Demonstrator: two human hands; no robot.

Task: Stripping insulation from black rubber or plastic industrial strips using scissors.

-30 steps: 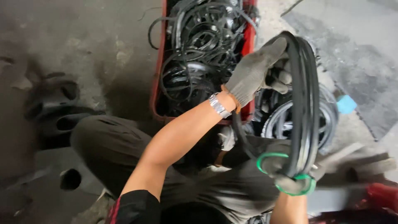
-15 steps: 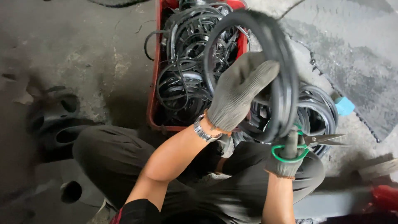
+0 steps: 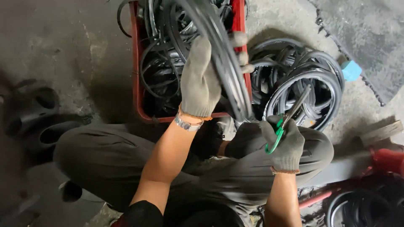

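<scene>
At the far left of the scene, dark moulded rubber parts [image 3: 40, 113] lie on the concrete floor [image 3: 84, 46], well apart from the work. Next to the right stands a red crate [image 3: 136, 75], full of tangled black rubber loops, its near rim just beyond the person's knees.

The left hand [image 3: 200, 82], in a grey knit glove, is raised in front of the crate and clenched around a bundle of black rubber rings [image 3: 225, 63]. The bundle's long run slants from far left, over the crate, down to near right, ending just beside the right hand. So the left hand holds the upper stretch, while the lower end is nearer to the right hand.

The right hand [image 3: 286, 141], also gloved, rests above the right knee and grips green-handled scissors [image 3: 290, 115]. Their blades look slightly parted and point away to the far right, toward a pile of black rings [image 3: 303, 80] on the floor, not at the held bundle. The bundle's lower end lies just left of the scissor handles; whether it touches the glove I cannot tell, since it is blurred there.

Further right, a small light-blue object [image 3: 350, 69] sits at the pile's edge, and red parts [image 3: 385, 159] lie near right.
</scene>
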